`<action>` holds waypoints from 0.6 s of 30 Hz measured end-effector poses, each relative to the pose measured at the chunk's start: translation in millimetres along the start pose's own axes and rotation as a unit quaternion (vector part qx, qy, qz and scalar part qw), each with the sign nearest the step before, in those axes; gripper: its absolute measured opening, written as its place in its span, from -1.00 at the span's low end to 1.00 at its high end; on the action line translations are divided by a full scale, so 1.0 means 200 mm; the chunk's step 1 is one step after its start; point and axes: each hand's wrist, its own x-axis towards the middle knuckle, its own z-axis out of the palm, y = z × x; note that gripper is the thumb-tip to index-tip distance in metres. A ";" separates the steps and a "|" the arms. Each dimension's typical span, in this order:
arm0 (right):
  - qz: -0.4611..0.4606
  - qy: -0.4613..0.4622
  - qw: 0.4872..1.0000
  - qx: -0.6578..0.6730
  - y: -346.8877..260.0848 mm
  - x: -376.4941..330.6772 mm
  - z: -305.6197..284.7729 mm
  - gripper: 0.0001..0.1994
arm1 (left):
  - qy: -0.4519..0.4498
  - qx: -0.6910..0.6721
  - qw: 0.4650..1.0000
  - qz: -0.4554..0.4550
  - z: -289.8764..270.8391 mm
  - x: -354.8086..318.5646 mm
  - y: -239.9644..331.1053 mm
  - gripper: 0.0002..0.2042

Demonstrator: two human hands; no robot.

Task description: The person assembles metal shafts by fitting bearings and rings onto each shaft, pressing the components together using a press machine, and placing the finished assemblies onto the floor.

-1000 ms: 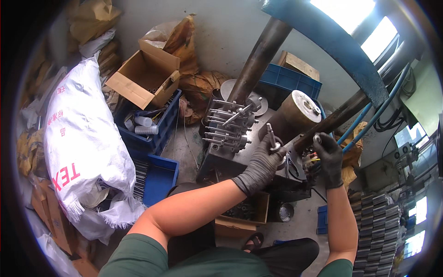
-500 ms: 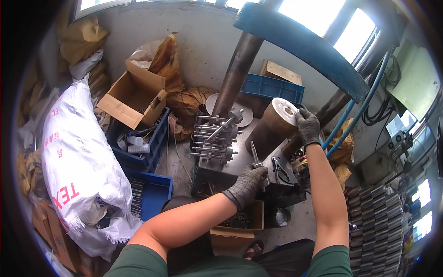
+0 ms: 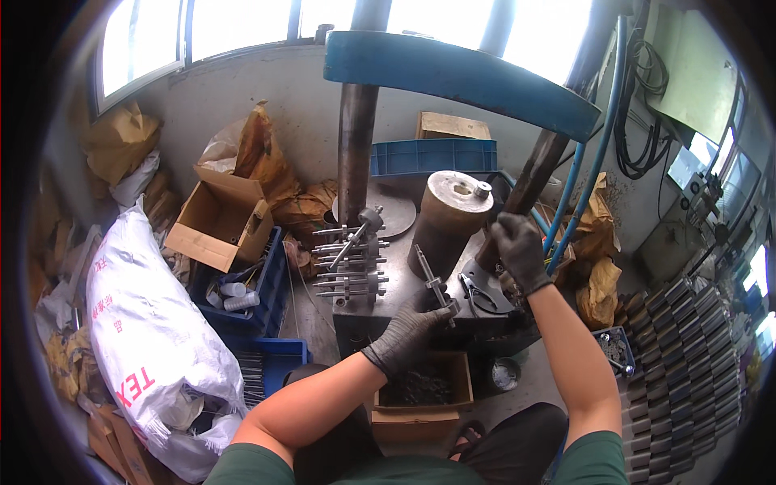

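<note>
A metal pin is pinched at its lower end by the gloved left hand and held upright, tilted toward eleven o'clock, over the dark press table. The right hand is closed round the lever at one o'clock of the pin, just right of the steel cylinder. The step in hand is judged to be seating the pin in the fixture while the lever is gripped. The next move would call for the pin to be stood true and the left fingers cleared before any pull. A rack of finished pins is stood at nine o'clock; a box of parts is set at six.
</note>
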 end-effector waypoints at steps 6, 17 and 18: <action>0.053 -0.160 0.986 0.009 0.16 -0.91 -0.12 -0.70 | -0.027 0.132 0.987 0.085 0.00 -0.02 -0.01 -0.43; 0.081 -0.462 0.883 0.023 0.10 -1.04 -0.22 -0.51 | -0.035 0.283 0.872 0.398 0.37 0.63 0.40 -0.56; 0.074 -0.478 0.875 0.022 0.11 -1.05 -0.21 -0.50 | -0.038 0.285 0.871 0.397 0.41 0.72 0.44 -0.56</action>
